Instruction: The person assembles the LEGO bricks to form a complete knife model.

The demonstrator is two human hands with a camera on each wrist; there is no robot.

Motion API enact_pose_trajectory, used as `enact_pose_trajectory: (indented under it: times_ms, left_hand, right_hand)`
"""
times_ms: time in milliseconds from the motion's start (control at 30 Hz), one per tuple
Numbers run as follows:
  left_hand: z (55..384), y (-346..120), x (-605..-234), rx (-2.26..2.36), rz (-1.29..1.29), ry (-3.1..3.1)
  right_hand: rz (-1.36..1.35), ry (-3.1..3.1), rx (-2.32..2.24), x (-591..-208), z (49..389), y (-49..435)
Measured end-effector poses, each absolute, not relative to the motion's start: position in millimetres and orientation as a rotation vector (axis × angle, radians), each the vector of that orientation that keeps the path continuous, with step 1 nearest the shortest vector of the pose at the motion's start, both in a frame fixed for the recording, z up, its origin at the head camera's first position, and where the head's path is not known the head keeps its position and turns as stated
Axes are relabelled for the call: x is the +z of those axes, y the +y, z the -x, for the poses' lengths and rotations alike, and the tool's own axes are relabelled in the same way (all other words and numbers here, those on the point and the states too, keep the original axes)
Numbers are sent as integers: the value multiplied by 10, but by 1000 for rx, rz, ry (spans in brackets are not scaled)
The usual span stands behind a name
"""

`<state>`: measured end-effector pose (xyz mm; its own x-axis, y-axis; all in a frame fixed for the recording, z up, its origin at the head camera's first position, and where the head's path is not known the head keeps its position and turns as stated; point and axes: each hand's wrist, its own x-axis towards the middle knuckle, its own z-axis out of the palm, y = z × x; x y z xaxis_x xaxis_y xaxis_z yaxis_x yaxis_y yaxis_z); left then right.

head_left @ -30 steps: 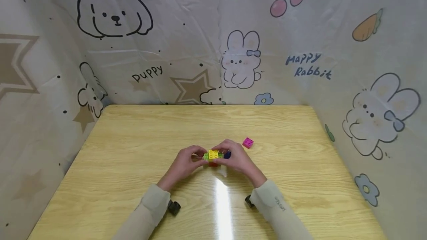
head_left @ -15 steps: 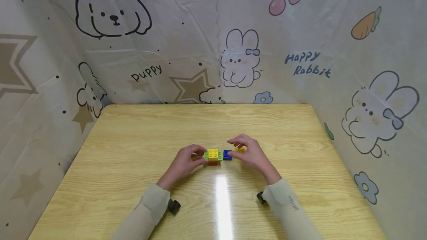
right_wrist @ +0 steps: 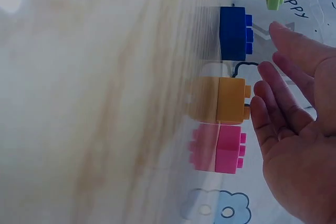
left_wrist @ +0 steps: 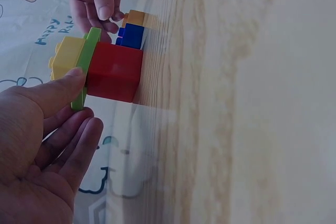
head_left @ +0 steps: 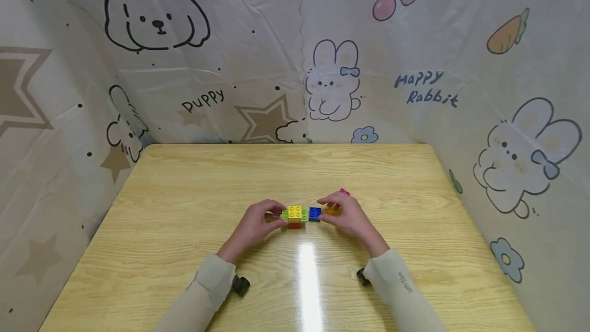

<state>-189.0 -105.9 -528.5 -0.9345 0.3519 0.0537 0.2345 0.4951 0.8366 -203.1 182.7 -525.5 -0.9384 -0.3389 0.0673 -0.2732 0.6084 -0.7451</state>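
Note:
My left hand [head_left: 259, 225] pinches a small stack of toy building blocks by its left end, thumb against the light green plate [left_wrist: 90, 51]. A yellow block [head_left: 295, 212] tops that plate, and a red block [left_wrist: 115, 72] stands beneath it on the table. Just right of the stack, a little apart from it, sits a blue block [head_left: 315, 213]. My right hand [head_left: 349, 215] hovers over an orange block [right_wrist: 231, 100], its fingers relaxed and thumb apart, gripping nothing. In the head view the hand partly hides the orange block.
Beyond the right hand, a pink block [right_wrist: 228, 149] lies on the wooden table [head_left: 207, 178]. Patterned white curtain [head_left: 258, 55] encloses the table's back and sides. Each wrist wears a small black camera, such as the left one [head_left: 240, 286].
My right hand has left the stack and moved right, past the blue block to above the orange one, dipping lower lately. My left hand keeps its hold on the stack.

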Motion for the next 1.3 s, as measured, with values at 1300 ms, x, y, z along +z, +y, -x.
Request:
enact_pose_trajectory:
  times_ms: [1300]
  left_hand:
    - [1908, -1060, -5319, 1436, -530, 2611]
  right_hand:
    - [506, 2754, -1070, -5272, 2138, 1742]
